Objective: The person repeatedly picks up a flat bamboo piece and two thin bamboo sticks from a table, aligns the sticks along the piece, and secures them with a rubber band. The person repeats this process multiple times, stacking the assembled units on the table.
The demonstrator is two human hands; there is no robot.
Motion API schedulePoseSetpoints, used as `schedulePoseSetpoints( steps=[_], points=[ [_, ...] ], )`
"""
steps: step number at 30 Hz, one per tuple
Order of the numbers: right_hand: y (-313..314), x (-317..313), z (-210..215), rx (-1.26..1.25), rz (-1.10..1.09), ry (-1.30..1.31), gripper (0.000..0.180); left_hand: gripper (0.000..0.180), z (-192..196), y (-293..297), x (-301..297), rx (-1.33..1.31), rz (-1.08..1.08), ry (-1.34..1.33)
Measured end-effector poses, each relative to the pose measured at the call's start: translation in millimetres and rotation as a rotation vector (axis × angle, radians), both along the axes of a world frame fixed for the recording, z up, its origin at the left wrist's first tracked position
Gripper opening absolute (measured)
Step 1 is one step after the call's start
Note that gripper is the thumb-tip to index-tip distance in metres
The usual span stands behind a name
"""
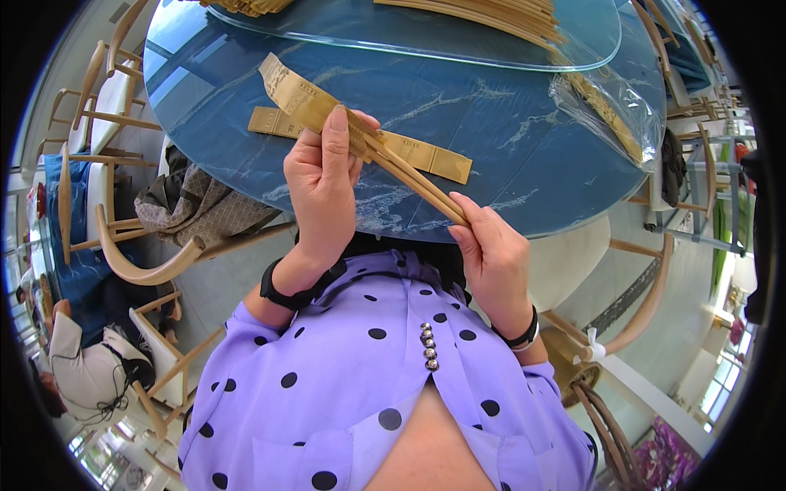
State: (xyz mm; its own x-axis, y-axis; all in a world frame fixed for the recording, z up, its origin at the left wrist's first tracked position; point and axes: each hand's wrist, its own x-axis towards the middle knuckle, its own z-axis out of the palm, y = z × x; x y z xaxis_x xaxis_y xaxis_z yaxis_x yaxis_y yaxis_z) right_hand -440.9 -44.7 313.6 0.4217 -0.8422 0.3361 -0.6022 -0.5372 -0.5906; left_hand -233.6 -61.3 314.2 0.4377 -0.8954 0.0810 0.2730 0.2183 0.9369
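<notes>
A tan paper chopstick sleeve [296,92] is pinched in my left hand [321,176], thumb on top, its loose end sticking up toward the far left. From the sleeve's near end a pair of wooden chopsticks [419,186] slants down to the right. My right hand [495,254] grips their lower ends between thumb and fingers. How far the sticks reach inside the sleeve is hidden by my left fingers. Beneath, a second flat tan sleeve [438,160] lies across the table, partly covered by my left hand.
The round blue marbled table [499,184] carries a glass turntable [393,47] with a pile of chopsticks [483,18]. A clear plastic bag [610,114] with tan sleeves lies at the right. Wooden chairs [147,270] stand around, one beside a patterned grey-brown cloth [205,209].
</notes>
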Motion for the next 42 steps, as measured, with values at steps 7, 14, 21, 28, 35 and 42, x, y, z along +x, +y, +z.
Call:
schedulePoseSetpoints(
  steps=[7,14,21,28,35,42],
  points=[
    [19.7,-37.7,-21.4,-0.015,0.043,-0.045,0.026,0.041,15.9,-8.0,27.2,0.009,-0.028,-0.011],
    [31.8,-40.5,-27.0,-0.14,0.015,-0.012,0.026,0.042,5.8,-4.2,20.9,0.062,-0.109,0.039],
    [36.7,-39.4,-29.5,-0.196,0.042,-0.038,0.028,0.046,-17.5,-3.1,17.5,0.049,-0.018,-0.156],
    [31.0,-40.4,-25.1,-0.151,0.091,-0.07,0.029,0.044,-13.2,1.3,28.9,0.035,-0.06,-0.026],
    [31.2,-37.0,-20.7,-0.174,0.116,-0.013,0.031,0.039,-11.0,-4.1,22.5,0.123,-0.125,0.096],
    [27.6,-33.9,-18.8,-0.16,0.121,-0.016,0.031,0.039,-15.2,2.1,19.9,0.155,-0.138,0.16]
  ],
)
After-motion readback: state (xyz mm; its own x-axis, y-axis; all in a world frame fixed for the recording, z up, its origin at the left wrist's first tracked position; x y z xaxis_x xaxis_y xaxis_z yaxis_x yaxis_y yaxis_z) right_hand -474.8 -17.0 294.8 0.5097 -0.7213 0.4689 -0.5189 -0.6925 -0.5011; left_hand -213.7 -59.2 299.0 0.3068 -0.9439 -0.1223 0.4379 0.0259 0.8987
